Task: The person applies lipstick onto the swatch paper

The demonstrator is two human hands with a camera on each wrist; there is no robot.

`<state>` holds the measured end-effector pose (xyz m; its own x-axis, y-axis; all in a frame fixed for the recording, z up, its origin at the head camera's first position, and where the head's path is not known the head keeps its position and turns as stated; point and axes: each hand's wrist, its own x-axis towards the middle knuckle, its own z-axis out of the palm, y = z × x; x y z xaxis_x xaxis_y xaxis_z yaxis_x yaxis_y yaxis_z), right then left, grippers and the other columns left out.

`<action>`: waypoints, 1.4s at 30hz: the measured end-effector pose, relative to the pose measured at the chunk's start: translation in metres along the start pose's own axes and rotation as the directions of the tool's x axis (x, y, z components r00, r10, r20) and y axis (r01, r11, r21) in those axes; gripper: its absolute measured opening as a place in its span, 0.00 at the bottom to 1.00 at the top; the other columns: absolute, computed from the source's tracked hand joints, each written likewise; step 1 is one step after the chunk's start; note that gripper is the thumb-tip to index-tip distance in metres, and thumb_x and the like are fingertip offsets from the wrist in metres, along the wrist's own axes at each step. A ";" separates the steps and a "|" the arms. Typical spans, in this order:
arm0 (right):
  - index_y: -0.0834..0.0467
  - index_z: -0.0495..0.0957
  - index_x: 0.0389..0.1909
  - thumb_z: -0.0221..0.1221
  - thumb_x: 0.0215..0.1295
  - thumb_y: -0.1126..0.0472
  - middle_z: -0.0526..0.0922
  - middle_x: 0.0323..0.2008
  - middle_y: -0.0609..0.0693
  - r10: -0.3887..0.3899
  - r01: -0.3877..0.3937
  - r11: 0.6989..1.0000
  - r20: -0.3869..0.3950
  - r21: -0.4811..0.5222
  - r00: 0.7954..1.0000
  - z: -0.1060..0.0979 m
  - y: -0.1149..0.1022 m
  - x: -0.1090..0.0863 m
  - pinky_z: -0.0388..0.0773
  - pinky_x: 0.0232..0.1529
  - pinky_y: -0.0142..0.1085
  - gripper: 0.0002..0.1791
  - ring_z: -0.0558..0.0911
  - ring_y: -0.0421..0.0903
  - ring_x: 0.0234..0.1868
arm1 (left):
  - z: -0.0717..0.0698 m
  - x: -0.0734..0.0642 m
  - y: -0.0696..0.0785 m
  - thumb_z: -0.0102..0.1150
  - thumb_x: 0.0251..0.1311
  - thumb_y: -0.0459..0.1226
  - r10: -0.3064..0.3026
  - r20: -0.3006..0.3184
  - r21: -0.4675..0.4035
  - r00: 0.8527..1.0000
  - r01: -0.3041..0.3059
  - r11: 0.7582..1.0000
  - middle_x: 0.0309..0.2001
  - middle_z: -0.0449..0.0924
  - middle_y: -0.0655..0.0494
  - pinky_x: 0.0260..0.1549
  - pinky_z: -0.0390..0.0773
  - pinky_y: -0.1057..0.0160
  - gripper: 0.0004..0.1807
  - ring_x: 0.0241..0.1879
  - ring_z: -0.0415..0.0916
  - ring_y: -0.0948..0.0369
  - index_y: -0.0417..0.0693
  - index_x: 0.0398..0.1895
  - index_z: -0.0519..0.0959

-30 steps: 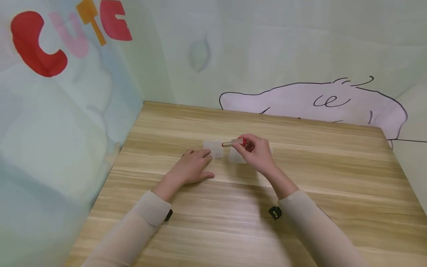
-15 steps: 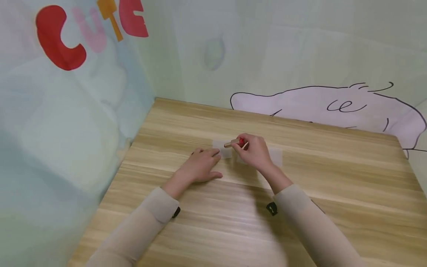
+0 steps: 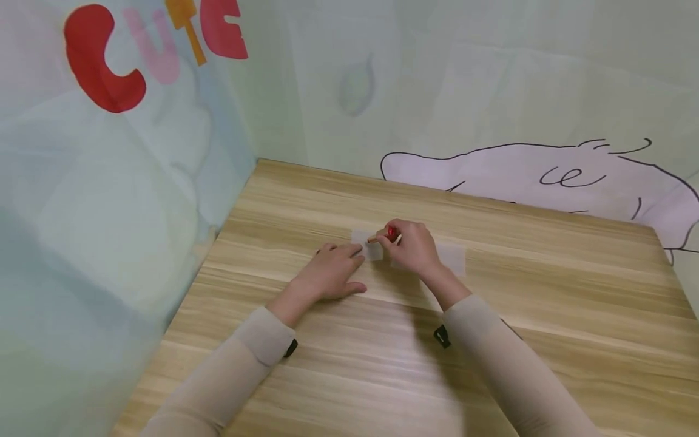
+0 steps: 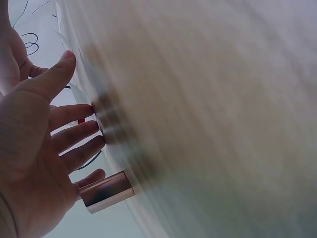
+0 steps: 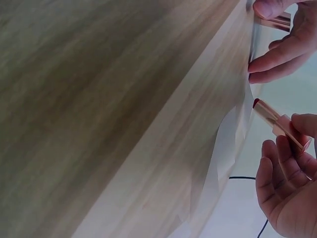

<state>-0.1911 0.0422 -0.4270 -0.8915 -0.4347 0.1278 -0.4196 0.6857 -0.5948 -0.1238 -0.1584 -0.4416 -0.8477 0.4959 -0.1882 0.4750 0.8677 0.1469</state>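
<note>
My right hand (image 3: 416, 247) pinches a lipstick (image 5: 272, 118) with a rose-gold tube and a dark red tip, between thumb and fingers. Its tip points left, close over a small white sheet of paper (image 3: 374, 252). Fingers extended, my left hand (image 3: 330, 273) rests palm down, fingertips at that sheet's left edge. Right by its little finger, a rose-gold lipstick cap (image 4: 106, 192) stands on the table in the left wrist view; the hand hides most of it from the head view.
A second white sheet (image 3: 452, 261) lies under and to the right of my right hand, partly hidden by it. The wood-grain table (image 3: 349, 376) meets printed wall sheets at its left and back edges. Dark straps show at both sleeves.
My right hand has brought the lipstick a little left and lower over the small sheet, relative to the left hand. The left hand stays on the sheet's edge. The head view has shifted slightly.
</note>
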 end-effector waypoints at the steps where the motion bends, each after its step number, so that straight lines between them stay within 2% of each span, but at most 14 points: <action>1: 0.59 0.81 0.33 0.67 0.67 0.56 0.84 0.30 0.50 -0.001 0.001 1.000 -0.002 -0.003 1.000 0.000 0.000 0.000 0.76 0.27 0.36 0.10 0.80 0.45 0.25 | 0.000 0.000 0.000 0.59 0.66 0.61 -0.002 0.000 -0.001 1.000 0.002 1.000 0.73 0.65 0.46 0.68 0.63 0.46 0.39 0.72 0.63 0.51 0.43 0.69 0.73; 12: 0.58 0.81 0.32 0.67 0.67 0.56 0.84 0.31 0.50 0.001 -0.001 0.999 -0.001 -0.048 1.000 0.004 0.001 0.005 0.73 0.26 0.36 0.10 0.78 0.45 0.26 | -0.002 0.000 0.002 0.59 0.66 0.61 -0.004 0.008 0.008 1.000 0.004 1.000 0.73 0.65 0.46 0.68 0.63 0.46 0.39 0.72 0.63 0.51 0.43 0.69 0.73; 21: 0.58 0.82 0.31 0.68 0.66 0.54 0.83 0.27 0.49 0.000 0.003 0.995 0.029 -0.099 1.000 0.005 -0.001 0.005 0.72 0.28 0.38 0.11 0.76 0.47 0.27 | -0.001 0.001 0.002 0.58 0.66 0.61 -0.021 0.019 0.018 1.000 0.020 1.000 0.74 0.65 0.47 0.69 0.62 0.47 0.39 0.72 0.62 0.52 0.45 0.70 0.73; 27: 0.57 0.82 0.28 0.68 0.66 0.54 0.81 0.24 0.48 -0.024 0.032 0.992 0.064 -0.123 0.998 0.002 -0.003 0.005 0.72 0.28 0.38 0.12 0.76 0.46 0.26 | -0.001 0.001 0.002 0.59 0.65 0.61 -0.014 0.008 0.018 1.000 0.014 1.000 0.73 0.66 0.47 0.68 0.62 0.46 0.39 0.72 0.63 0.52 0.45 0.69 0.74; 34: 0.58 0.84 0.31 0.68 0.65 0.55 0.80 0.22 0.47 -0.046 0.062 0.990 0.127 -0.125 0.991 -0.001 -0.006 0.001 0.72 0.27 0.37 0.10 0.75 0.44 0.25 | -0.001 0.000 0.001 0.59 0.65 0.61 0.003 -0.005 0.019 1.000 -0.003 1.000 0.72 0.67 0.46 0.67 0.64 0.46 0.38 0.71 0.65 0.51 0.44 0.68 0.75; 42: 0.57 0.84 0.31 0.67 0.66 0.54 0.79 0.22 0.46 -0.066 0.085 0.985 0.126 -0.152 0.990 -0.001 -0.006 -0.004 0.72 0.26 0.38 0.11 0.75 0.43 0.24 | -0.001 0.000 0.002 0.60 0.65 0.61 0.002 -0.004 0.005 1.000 -0.002 1.000 0.73 0.66 0.46 0.68 0.63 0.45 0.39 0.72 0.63 0.51 0.44 0.69 0.74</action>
<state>-0.1850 0.0410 -0.4232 -0.8333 -0.5490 0.0655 -0.5148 0.7274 -0.4538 -0.1229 -0.1571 -0.4401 -0.8480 0.4971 -0.1839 0.4775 0.8671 0.1421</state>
